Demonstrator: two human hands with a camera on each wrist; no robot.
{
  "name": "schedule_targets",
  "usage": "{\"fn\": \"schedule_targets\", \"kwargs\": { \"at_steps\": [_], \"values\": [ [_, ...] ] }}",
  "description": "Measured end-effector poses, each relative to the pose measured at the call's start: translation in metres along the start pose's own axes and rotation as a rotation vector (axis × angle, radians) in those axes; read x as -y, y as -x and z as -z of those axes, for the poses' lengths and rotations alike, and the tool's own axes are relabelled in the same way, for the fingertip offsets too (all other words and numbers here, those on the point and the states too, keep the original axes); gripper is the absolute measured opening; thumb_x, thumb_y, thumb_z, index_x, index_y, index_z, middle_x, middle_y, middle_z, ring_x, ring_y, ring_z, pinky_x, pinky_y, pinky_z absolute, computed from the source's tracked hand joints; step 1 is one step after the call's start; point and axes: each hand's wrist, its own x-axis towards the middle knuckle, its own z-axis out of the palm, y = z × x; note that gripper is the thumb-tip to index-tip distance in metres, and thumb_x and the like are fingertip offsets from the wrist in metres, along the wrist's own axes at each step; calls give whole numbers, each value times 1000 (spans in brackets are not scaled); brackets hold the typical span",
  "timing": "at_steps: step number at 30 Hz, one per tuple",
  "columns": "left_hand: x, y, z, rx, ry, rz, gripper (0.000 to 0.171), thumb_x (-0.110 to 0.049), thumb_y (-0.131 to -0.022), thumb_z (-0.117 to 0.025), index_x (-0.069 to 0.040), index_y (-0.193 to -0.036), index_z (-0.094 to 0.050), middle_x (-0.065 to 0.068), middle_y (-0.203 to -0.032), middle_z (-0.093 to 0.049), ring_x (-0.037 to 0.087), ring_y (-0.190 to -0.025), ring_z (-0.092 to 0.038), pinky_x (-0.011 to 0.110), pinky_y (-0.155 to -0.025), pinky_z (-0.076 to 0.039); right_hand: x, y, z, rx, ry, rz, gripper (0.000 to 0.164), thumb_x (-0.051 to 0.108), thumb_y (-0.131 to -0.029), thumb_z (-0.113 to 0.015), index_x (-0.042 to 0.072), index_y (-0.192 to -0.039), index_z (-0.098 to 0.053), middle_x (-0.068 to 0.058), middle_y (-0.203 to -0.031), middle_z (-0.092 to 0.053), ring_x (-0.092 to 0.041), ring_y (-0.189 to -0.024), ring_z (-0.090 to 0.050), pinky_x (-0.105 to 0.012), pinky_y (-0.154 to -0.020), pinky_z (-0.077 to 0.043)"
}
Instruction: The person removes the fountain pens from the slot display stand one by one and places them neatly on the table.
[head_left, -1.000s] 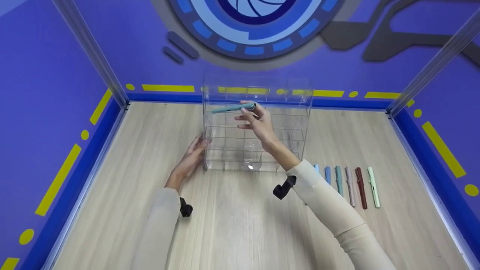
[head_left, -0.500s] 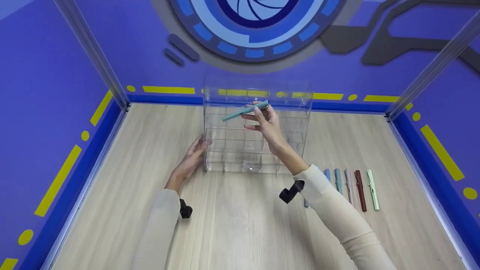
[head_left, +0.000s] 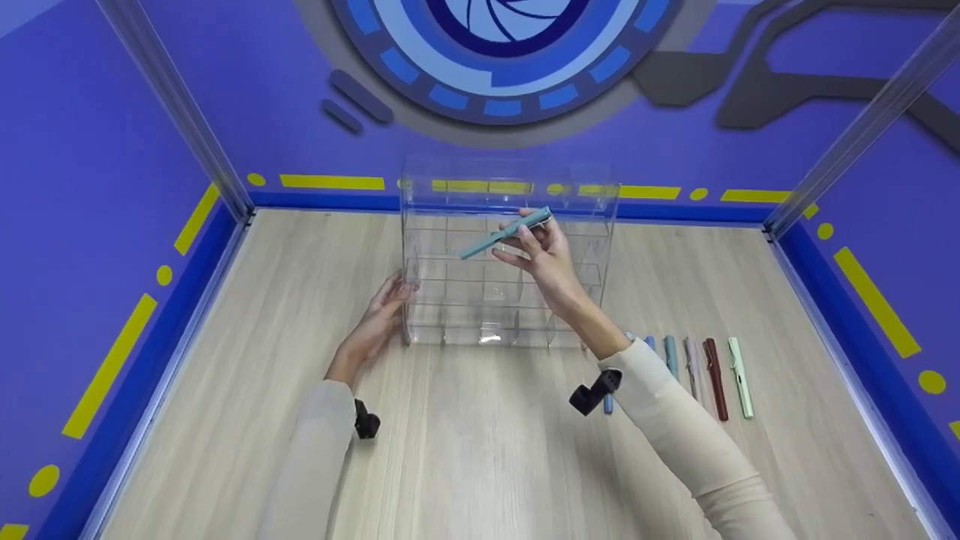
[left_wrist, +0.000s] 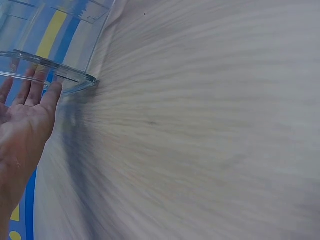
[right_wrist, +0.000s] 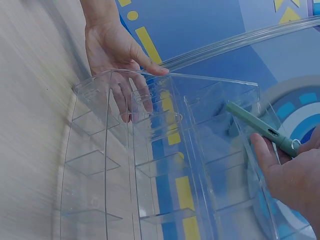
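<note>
My right hand (head_left: 551, 266) pinches a teal pen (head_left: 506, 232) between thumb and fingers, in front of the upper part of a clear acrylic rack (head_left: 480, 304). The pen slants, its capped end up to the right and its other end down to the left. In the right wrist view the green-looking pen (right_wrist: 262, 127) overlaps the rack's see-through compartments. My left hand (head_left: 375, 322) rests against the rack's left side with its fingers fairly straight, the thumb at the front edge. The left wrist view shows the left hand's fingers (left_wrist: 35, 92) against the rack's clear panel (left_wrist: 55, 67).
On the wooden table right of the rack, several pens lie in a row, including a dark red pen (head_left: 716, 379) and a pale green pen (head_left: 740, 379). The right sleeve (head_left: 697, 435) hides part of the row. Blue-purple walls (head_left: 300, 135) stand at the back and sides.
My right hand has moved right and slightly down with the teal pen, which has tipped to a steeper slant. My left hand has stayed at the rack's side.
</note>
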Motion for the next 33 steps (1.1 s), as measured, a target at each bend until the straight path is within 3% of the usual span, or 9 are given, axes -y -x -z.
{"fn": "schedule_targets", "kwargs": {
  "at_steps": [3,7,11,17,25,33],
  "values": [
    [0,0,0,3,0,2,69,-34,-111,-45,-17,-166,-8,11,-172,-15,30,-159,-19,50,-130,-22,1,3,5,-24,-7,-7,38,2,-109,-38,-5,-147,-32,-15,-125,-58,-31,-119,-66,-44,-102,-58],
    [0,0,0,11,3,0,69,-34,-111,-46,-17,-166,-8,11,-171,-19,30,-159,-20,51,-130,-21,0,7,12,-39,-9,-7,38,0,-109,-37,-1,-147,-33,-15,-125,-56,-41,-129,-58,-44,-104,-56],
    [1,1,0,10,6,-8,68,-34,-110,-46,-17,-166,-10,12,-171,-19,31,-158,-21,52,-129,-22,0,10,19,-43,18,-4,40,3,-110,-36,3,-150,-33,-11,-122,-56,-29,-121,-64,-43,-106,-56],
    [1,2,1,11,-33,32,77,-45,-108,-49,-20,-166,-5,10,-174,-6,30,-161,-9,52,-131,-14,2,16,29,-45,68,6,44,7,-111,-35,9,-155,-31,-7,-120,-56,-17,-114,-66,-43,-104,-57],
    [0,1,1,4,-19,33,76,-46,-107,-51,-22,-165,-9,9,-172,-16,29,-160,-15,50,-130,-19,4,22,40,-37,126,29,46,11,-111,-39,14,-157,-34,-7,-119,-57,-16,-108,-66,-44,-101,-59],
    [-1,1,2,14,-28,20,73,-39,-109,-47,-19,-166,-5,10,-173,-10,29,-160,-15,50,-130,-19,3,25,54,-39,222,80,48,9,-108,-49,8,-155,-40,-4,-107,-61,-13,-95,-62,-35,-81,-63]
  ]
}}
